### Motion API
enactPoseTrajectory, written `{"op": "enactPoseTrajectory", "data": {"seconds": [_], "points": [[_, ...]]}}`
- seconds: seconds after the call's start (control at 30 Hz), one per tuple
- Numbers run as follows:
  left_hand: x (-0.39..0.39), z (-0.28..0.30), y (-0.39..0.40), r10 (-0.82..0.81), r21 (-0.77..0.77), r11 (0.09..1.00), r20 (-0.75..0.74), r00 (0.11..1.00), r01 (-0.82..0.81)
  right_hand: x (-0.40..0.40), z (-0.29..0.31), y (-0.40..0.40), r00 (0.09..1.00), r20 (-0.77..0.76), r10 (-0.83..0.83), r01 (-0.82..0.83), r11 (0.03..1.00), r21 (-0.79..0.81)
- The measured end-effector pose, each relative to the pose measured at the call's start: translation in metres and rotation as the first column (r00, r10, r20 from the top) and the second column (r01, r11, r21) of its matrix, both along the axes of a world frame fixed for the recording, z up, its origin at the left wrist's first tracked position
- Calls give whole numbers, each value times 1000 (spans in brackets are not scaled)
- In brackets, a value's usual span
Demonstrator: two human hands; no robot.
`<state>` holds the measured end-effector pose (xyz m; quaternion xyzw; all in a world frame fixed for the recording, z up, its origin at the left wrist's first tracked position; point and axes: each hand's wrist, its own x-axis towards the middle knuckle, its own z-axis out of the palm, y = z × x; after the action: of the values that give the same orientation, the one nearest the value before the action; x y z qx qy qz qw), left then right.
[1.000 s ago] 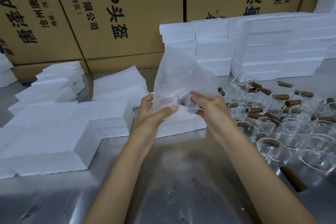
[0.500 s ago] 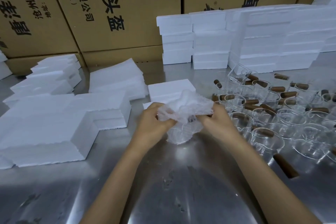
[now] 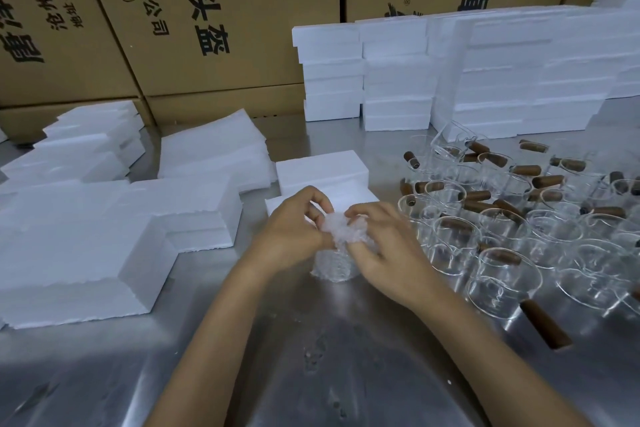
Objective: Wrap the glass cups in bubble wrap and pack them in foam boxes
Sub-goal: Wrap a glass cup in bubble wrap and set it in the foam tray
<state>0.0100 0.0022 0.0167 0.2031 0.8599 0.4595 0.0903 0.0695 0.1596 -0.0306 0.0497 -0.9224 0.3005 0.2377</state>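
A glass cup wrapped in bubble wrap (image 3: 333, 262) stands on the steel table (image 3: 311, 357) in the middle of the view. My left hand (image 3: 294, 229) grips its left side and pinches the bunched wrap at the top. Against its right side and top presses my right hand (image 3: 384, 243), fingers folded over the wrap. The cup itself is mostly hidden by the wrap and my hands. Just behind them lies an open foam box (image 3: 322, 173).
Several bare glass cups with brown wooden handles (image 3: 502, 274) crowd the table's right. Foam box stacks (image 3: 394, 73) line the back, foam pieces (image 3: 86, 236) fill the left, a bubble wrap pile (image 3: 214, 152) lies behind. Cardboard cartons (image 3: 207, 10) form the back wall.
The bubble wrap stood tall above the cup a second ago. Both hands have since lowered the cup to the table and crumpled the loose wrap down onto its top.
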Motion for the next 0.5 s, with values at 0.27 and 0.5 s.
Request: {"op": "enactPoseTrajectory", "data": {"seconds": [0.27, 0.5], "points": [[7, -5, -5, -13, -17, 1000, -193, 981, 10, 6, 2, -12, 999, 20, -47, 48, 999, -19], [8, -16, 3, -41, -147, 989, -437, 899, -26, 12, 11, -7, 948, -299, -105, 24, 964, -265]]}}
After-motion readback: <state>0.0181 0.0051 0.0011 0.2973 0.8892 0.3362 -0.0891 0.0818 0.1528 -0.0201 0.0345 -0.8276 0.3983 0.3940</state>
